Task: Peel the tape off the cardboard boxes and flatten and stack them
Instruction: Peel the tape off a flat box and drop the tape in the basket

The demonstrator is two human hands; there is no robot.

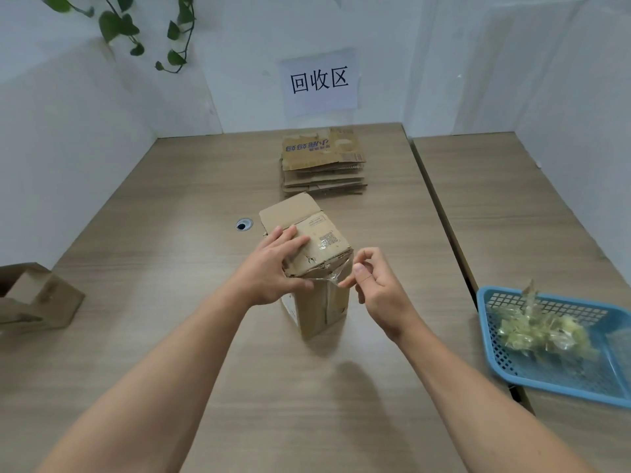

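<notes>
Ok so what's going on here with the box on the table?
A person is stripping a cardboard box that stands on the table. The left hand grips the box's top edge, while the right hand pinches the clear tape at the upper corner, partly lifted. Flattened boxes lie stacked at the back, a blue basket at the right holds wadded tape, and another box sits at the left edge.
</notes>
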